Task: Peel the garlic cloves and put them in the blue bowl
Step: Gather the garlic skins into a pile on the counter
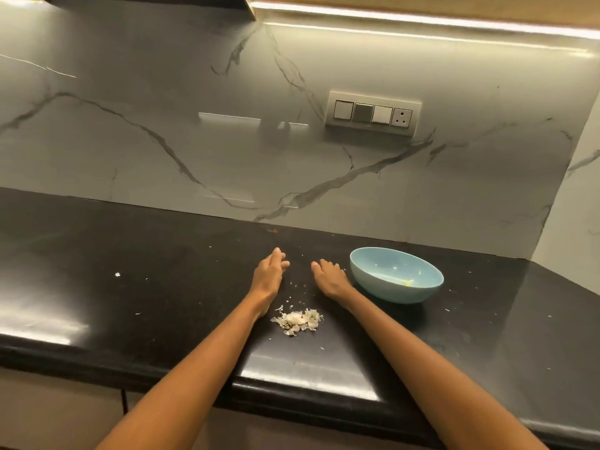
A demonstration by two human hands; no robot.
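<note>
A light blue bowl (pixel 396 274) stands on the black counter (pixel 130 271), right of centre, with a small pale yellowish bit on its floor. A heap of pale garlic skins (pixel 298 320) lies on the counter between my forearms. My left hand (pixel 268 271) rests on its edge beyond the heap, fingers straight and holding nothing. My right hand (pixel 329 276) lies palm down beside the bowl's left wall, fingers straight and empty. No whole garlic clove shows outside the bowl.
Small skin flakes are scattered over the counter, one white scrap (pixel 117 274) far left. A marble backsplash with a switch panel (pixel 373 112) rises behind. The counter's front edge (pixel 292 381) runs under my forearms.
</note>
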